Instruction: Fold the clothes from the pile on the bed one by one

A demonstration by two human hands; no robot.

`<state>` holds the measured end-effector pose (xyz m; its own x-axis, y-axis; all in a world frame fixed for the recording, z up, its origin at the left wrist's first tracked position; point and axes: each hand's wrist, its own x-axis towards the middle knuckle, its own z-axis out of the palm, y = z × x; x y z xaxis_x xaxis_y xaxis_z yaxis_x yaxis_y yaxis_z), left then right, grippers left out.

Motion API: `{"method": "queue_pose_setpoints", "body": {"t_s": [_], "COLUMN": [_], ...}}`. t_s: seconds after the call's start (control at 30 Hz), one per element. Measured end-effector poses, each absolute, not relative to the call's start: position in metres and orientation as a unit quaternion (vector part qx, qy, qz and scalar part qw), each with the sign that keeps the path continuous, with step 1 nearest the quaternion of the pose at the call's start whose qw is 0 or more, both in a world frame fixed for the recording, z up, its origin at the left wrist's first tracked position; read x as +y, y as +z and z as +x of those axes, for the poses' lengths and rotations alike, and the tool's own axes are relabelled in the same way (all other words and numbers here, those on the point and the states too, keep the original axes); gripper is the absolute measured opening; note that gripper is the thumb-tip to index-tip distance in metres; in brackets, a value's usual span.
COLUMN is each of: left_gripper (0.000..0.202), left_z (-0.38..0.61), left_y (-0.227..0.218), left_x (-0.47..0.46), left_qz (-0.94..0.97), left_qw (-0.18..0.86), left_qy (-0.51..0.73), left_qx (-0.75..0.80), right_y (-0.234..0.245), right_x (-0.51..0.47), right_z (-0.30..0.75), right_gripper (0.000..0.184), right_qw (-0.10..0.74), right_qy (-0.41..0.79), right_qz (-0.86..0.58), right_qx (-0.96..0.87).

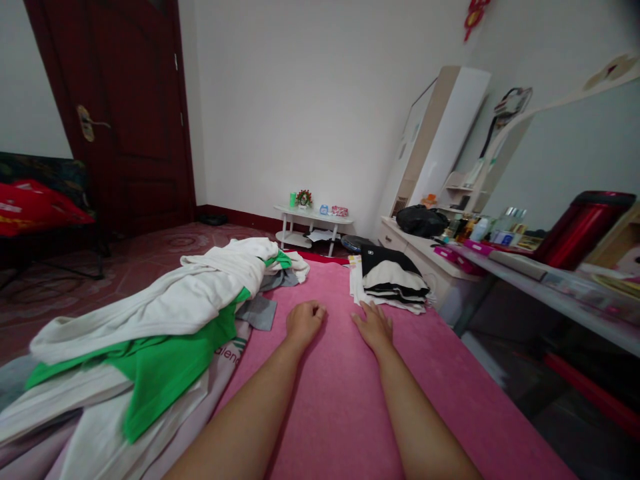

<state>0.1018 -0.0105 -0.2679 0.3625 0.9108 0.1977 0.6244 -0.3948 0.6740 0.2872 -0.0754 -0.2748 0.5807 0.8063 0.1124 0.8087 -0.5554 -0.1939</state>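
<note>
My left hand [305, 321] is over the pink bedcover [340, 400], its fingers curled in and nothing showing between them. To its right, my right hand [375, 327] has its fingers spread and holds nothing. Just beyond the right hand sits a stack of folded clothes [393, 277], black and cream on top with white cloth below. On the left lies a loose heap of clothes: a white garment [165, 303], a green one [165, 373] and a grey piece [257, 312] close to my left hand.
A low white table [313, 215] with small items stands by the far wall. On the right are a dresser [430, 250] with bottles and a black bag [423, 220], and a shelf edge with a red thermos [583, 230]. A chair with a red bag [40, 207] stands left.
</note>
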Motion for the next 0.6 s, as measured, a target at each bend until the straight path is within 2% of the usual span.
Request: {"method": "queue_pose_setpoints", "body": {"t_s": [0.43, 0.6], "left_gripper": [0.031, 0.02], "left_z": [0.101, 0.101], "left_y": [-0.271, -0.27], "left_x": [-0.007, -0.014], "left_qz": [0.808, 0.845], "left_qw": [0.225, 0.187], "left_qy": [0.264, 0.249], "left_qx": [0.476, 0.434], "right_y": [-0.28, -0.279], "right_x": [-0.069, -0.073], "right_z": [0.285, 0.272], "right_gripper": [0.06, 0.063], "right_qw": [0.067, 0.043], "right_qy": [-0.019, -0.024], "right_qz": [-0.885, -0.888], "right_qx": [-0.46, -0.456]}}
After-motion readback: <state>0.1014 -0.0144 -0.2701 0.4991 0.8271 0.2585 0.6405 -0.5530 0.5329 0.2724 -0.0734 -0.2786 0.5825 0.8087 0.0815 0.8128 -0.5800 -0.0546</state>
